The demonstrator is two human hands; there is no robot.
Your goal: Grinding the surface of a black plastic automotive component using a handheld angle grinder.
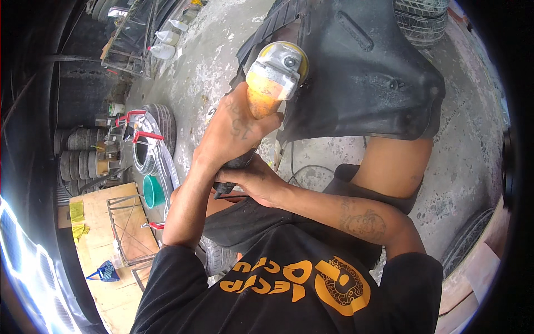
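An angle grinder (pixel 262 99) with an orange body and a worn pale metal head points away from me. My left hand (pixel 236 125) wraps around its body just behind the head. Lower down, my right hand (pixel 257 181) closes around the black rear end of the grinder. The grinder's head lies against the left edge of a large black molded panel (pixel 350 83), which rests across my right knee. Whether the disc touches the panel, I cannot tell. Neither hand grips the panel.
A loose tire (pixel 165 131) lies left, beside a silver frame with red handles (pixel 149 135). Near it sits a green bucket (pixel 151 192). Stacked tires (pixel 420 25) stand far right. White bottles (pixel 162 51) line the far left. A dark cable (pixel 303 170) loops across the concrete floor.
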